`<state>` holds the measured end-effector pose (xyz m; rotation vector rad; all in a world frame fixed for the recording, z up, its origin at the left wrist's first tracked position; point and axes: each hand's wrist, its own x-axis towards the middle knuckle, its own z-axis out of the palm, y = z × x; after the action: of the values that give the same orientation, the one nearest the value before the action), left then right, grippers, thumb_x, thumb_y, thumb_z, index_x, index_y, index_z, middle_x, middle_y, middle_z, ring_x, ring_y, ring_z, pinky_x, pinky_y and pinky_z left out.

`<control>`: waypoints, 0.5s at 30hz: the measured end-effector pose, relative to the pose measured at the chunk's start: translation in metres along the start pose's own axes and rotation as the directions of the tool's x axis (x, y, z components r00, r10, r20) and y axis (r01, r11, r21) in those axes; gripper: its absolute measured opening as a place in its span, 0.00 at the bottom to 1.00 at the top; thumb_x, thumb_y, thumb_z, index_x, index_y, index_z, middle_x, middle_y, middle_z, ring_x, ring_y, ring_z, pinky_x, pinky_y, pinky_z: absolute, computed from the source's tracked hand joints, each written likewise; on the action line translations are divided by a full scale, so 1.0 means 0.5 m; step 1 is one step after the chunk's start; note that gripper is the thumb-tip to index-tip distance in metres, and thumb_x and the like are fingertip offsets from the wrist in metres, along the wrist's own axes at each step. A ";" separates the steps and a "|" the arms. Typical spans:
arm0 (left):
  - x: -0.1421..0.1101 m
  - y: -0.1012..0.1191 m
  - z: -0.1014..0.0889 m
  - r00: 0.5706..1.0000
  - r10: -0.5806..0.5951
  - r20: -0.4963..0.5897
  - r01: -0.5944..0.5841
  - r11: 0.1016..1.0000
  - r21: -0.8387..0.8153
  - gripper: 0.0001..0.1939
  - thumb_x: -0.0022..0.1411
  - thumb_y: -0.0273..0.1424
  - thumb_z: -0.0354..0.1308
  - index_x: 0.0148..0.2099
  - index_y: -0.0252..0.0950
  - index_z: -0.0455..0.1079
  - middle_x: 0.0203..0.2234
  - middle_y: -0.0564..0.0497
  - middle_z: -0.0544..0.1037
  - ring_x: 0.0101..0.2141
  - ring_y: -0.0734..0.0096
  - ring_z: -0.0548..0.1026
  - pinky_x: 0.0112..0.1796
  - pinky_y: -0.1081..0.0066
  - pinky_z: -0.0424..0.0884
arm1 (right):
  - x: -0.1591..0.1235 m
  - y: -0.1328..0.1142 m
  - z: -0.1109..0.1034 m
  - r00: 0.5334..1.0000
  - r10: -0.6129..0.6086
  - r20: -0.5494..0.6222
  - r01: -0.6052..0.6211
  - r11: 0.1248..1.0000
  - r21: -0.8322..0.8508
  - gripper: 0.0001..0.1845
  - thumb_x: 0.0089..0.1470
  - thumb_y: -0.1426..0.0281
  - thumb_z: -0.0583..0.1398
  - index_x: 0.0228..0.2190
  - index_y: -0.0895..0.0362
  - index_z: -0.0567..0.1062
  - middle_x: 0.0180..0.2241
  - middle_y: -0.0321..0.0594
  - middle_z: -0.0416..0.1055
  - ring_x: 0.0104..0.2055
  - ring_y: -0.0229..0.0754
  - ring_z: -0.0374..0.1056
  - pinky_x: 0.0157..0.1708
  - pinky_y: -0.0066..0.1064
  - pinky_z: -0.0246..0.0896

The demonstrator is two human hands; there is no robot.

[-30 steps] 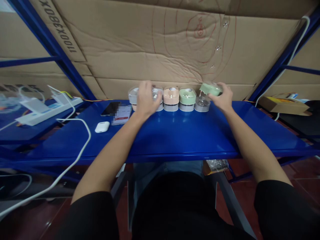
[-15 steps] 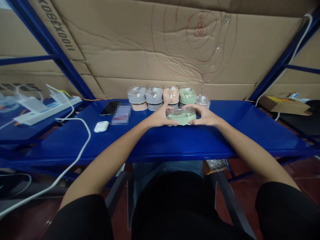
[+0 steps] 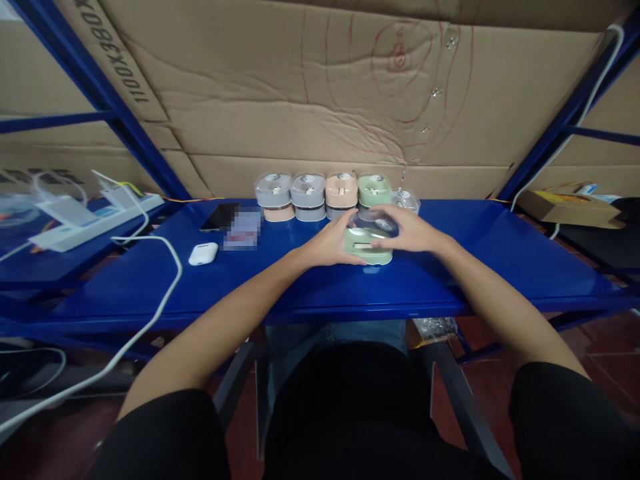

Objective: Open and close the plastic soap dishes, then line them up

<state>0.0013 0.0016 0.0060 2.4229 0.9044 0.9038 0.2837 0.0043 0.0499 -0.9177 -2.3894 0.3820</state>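
Observation:
A green plastic box (image 3: 369,253) with a clear lid (image 3: 371,225) is between my hands, low over the table or on it. A pale strip shows on its front. My left hand (image 3: 330,241) is closed round its left side, thumb near the bottom edge. Curved over the lid's top right is my right hand (image 3: 413,230), fingers on the clear plastic. I cannot tell whether the lid is fully seated. Behind stand similar stacked boxes: a grey one (image 3: 273,193), another grey one (image 3: 307,193), a peach one (image 3: 341,192) and a green one (image 3: 375,189).
On the blue table (image 3: 300,290), a white earbud case (image 3: 203,253) and a black phone (image 3: 220,217) lie at left. A clear-lidded box (image 3: 407,202) stands behind my right hand. A white cable (image 3: 170,293) crosses the left side; a power strip (image 3: 95,223) sits beyond.
The green box has moved slightly right and toward me, and its front strip now shows. My left hand moved with it; my right hand has shifted up onto the lid.

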 end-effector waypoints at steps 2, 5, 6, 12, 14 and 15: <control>-0.002 0.005 -0.010 1.000 0.002 0.026 -0.004 0.998 0.063 0.56 0.51 0.57 0.82 0.75 0.42 0.70 0.63 0.35 0.78 0.64 0.32 0.77 0.67 0.36 0.72 | -0.010 0.028 -0.037 0.995 0.094 -0.021 -0.094 0.995 -0.011 0.46 0.53 0.40 0.74 0.66 0.47 0.79 0.58 0.49 0.83 0.60 0.69 0.79 0.64 0.65 0.73; -0.004 0.015 -0.020 0.996 -0.022 0.081 0.010 0.989 0.145 0.32 0.59 0.56 0.75 0.59 0.43 0.86 0.58 0.38 0.78 0.61 0.36 0.79 0.67 0.37 0.72 | -0.024 0.077 -0.079 0.969 0.247 0.009 -0.245 0.966 -0.076 0.43 0.51 0.37 0.74 0.60 0.46 0.83 0.52 0.47 0.86 0.54 0.70 0.81 0.60 0.66 0.75; -0.005 0.018 -0.021 0.995 -0.030 0.093 0.015 0.988 0.151 0.28 0.61 0.55 0.74 0.56 0.44 0.88 0.58 0.38 0.78 0.61 0.36 0.79 0.67 0.38 0.72 | -0.028 0.093 -0.086 0.956 0.293 0.029 -0.288 0.952 -0.103 0.43 0.50 0.36 0.75 0.59 0.46 0.83 0.50 0.47 0.86 0.53 0.70 0.82 0.59 0.67 0.76; -0.003 0.022 -0.028 0.996 -0.034 0.083 0.025 0.994 0.107 0.24 0.70 0.55 0.65 0.50 0.43 0.90 0.60 0.37 0.78 0.65 0.40 0.76 0.69 0.41 0.71 | -0.030 0.143 -0.085 0.947 0.285 0.147 -0.254 0.947 -0.195 0.42 0.41 0.38 0.79 0.53 0.44 0.86 0.45 0.42 0.87 0.47 0.65 0.83 0.53 0.62 0.82; -0.001 0.021 -0.039 0.998 -0.046 0.051 0.041 0.994 0.103 0.24 0.71 0.55 0.64 0.48 0.42 0.89 0.59 0.36 0.78 0.64 0.42 0.77 0.68 0.42 0.72 | -0.029 0.142 -0.081 0.943 0.286 0.169 -0.252 0.948 -0.196 0.44 0.38 0.40 0.80 0.55 0.45 0.86 0.48 0.43 0.87 0.50 0.66 0.83 0.55 0.61 0.82; 0.000 0.019 -0.048 0.998 -0.059 0.030 0.055 0.992 0.113 0.24 0.71 0.55 0.64 0.46 0.42 0.89 0.58 0.37 0.79 0.63 0.42 0.78 0.68 0.42 0.72 | -0.029 0.140 -0.080 0.937 0.297 0.183 -0.261 0.945 -0.198 0.46 0.36 0.41 0.80 0.55 0.45 0.86 0.50 0.44 0.87 0.51 0.67 0.83 0.56 0.62 0.81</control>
<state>-0.0112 -0.0021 0.0285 2.4843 1.0323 0.8103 0.3528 0.0478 0.0462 -1.3671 -2.5164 0.4031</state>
